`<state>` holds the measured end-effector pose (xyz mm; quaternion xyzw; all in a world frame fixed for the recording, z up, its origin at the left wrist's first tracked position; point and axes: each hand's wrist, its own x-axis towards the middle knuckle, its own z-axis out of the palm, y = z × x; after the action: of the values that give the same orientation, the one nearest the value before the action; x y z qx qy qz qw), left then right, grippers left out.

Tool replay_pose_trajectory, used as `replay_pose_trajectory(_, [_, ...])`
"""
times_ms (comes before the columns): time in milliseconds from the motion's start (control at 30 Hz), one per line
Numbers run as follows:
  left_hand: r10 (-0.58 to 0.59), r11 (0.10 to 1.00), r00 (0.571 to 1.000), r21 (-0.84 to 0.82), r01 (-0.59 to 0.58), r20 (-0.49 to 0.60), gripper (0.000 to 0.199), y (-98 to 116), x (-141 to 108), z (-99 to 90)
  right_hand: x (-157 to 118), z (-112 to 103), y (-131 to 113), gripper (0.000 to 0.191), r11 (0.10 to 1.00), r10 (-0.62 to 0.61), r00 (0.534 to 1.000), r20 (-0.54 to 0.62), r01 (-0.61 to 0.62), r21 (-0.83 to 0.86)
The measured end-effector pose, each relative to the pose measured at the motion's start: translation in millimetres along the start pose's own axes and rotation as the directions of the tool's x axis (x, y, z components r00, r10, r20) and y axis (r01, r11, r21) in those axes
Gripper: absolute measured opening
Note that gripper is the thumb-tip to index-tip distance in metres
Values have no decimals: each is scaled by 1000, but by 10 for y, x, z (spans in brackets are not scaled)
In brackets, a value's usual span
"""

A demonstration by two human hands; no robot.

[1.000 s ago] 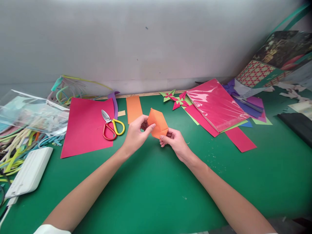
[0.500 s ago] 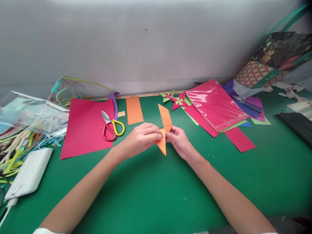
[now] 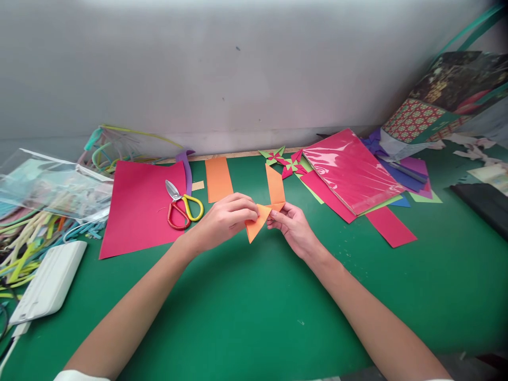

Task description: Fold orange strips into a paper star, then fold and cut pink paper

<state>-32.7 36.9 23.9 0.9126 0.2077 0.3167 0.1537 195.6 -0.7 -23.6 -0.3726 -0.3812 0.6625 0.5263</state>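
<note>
The folded orange paper [image 3: 262, 215] has swung its lower tip [image 3: 251, 236] left, pinched between both hands [image 3: 228, 219].

Scissors [image 3: 175, 198] Lie Partly on Red Sheet [image 3: 138, 211]

The scissors overhang the sheet's right edge on the green table [image 3: 254, 317]. Far left, a white device [image 3: 50, 280] sits beside tangled coloured strips [image 3: 24, 248] and a clear plastic bag [image 3: 59, 180]. Rightward, red-and-green folded stars [image 3: 291, 166] lie near a glossy wrapped red pack [image 3: 351, 172]; a patterned bag [image 3: 420, 119] occupies the back right corner.

A craft corner (scissors [image 3: 175, 197], coloured paper [image 3: 138, 211], folded stars [image 3: 291, 166])
</note>
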Motion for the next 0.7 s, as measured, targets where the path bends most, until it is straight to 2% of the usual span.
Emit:
replay_pose_trajectory(133, [10,998,997,69,-5,-77,19,54,18,23,-4,18,14,31,990,-39,999,3,39,-135])
replay_pose_trajectory(233, [-18,995,997,98,26,-79,18,89,5,47,-9,41,25,31,982,-54,998,21,57,-182])
replay_pose_trajectory(333, [-83,992,995,88,88,-53,19,126,-5,58,-12,65,26,30,980,-53,998,42,60,-191])
replay_pose_trajectory(433, [-186,975,974,96,199,-131,16,154,10,56,-17,87,24,29,979,-42,997,68,54,-198])
replay_pose_trajectory(500, [-283,951,937,69,303,-205,13,154,31,55,-21,97,28,28,978,-35,996,84,51,-203])
replay_pose_trajectory(600, [-472,882,846,-106,460,-248,16,122,59,71,-24,96,53,29,980,-25,995,92,42,-192])
replay_pose_trajectory(700, [-636,748,760,-348,565,-136,29,79,66,115,-22,83,91,29,985,-19,996,83,33,-172])
